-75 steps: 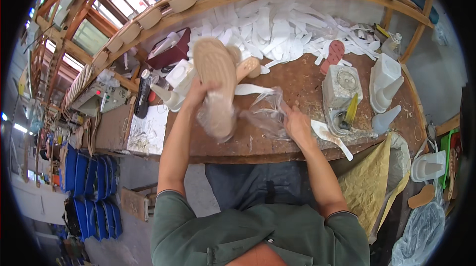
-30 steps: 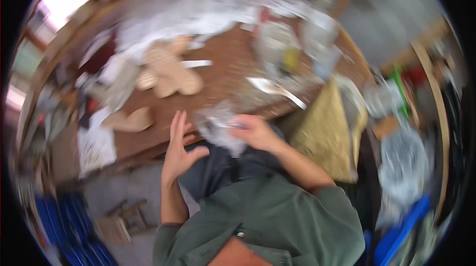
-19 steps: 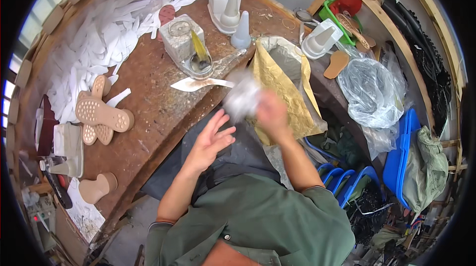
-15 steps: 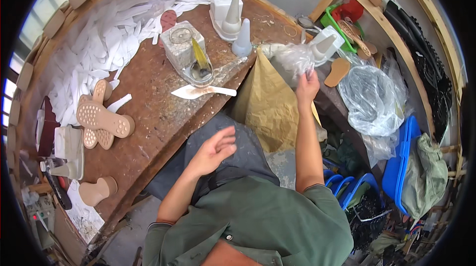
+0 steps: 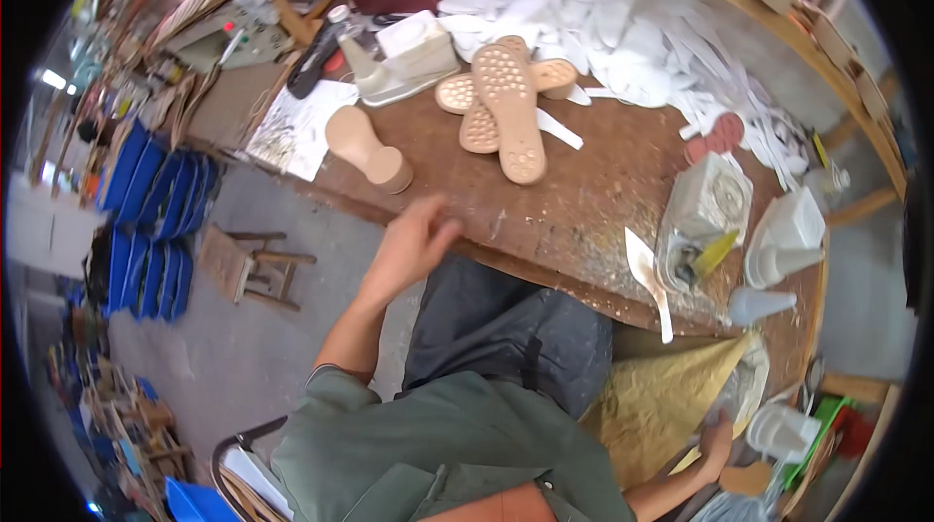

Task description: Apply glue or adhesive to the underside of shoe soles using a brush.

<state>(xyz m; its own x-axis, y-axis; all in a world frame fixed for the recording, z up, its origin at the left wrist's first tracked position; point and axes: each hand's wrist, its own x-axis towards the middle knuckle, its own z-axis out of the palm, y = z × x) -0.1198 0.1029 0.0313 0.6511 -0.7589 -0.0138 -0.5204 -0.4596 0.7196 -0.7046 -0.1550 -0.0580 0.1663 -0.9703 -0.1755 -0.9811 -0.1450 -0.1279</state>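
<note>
My left hand [image 5: 416,238] is just off the table's front edge, fingers loosely apart and a little blurred, with nothing seen in them. The nearest thing to it is a tan shoe sole [image 5: 368,148] lying by itself. A stack of crossed tan soles [image 5: 508,104] with studded faces lies farther back. Low on the right, my right hand [image 5: 716,444] is at the mouth of a yellow-brown sack [image 5: 671,391]. Clear plastic [image 5: 751,376] shows beside it. The right fingers are partly hidden and blurred, so I cannot tell whether they grip anything.
White scraps [image 5: 623,26] heap along the table's back. A white spatula [image 5: 646,279] lies by a white block holder [image 5: 715,196] with a yellow-handled tool, near grey cones [image 5: 764,306]. Left of me are a wooden stool [image 5: 248,264] and blue bins [image 5: 146,274].
The view has swung left toward the soles. My left hand has moved out to the table edge near the single sole. My right hand has dropped lower beside the sack's mouth.
</note>
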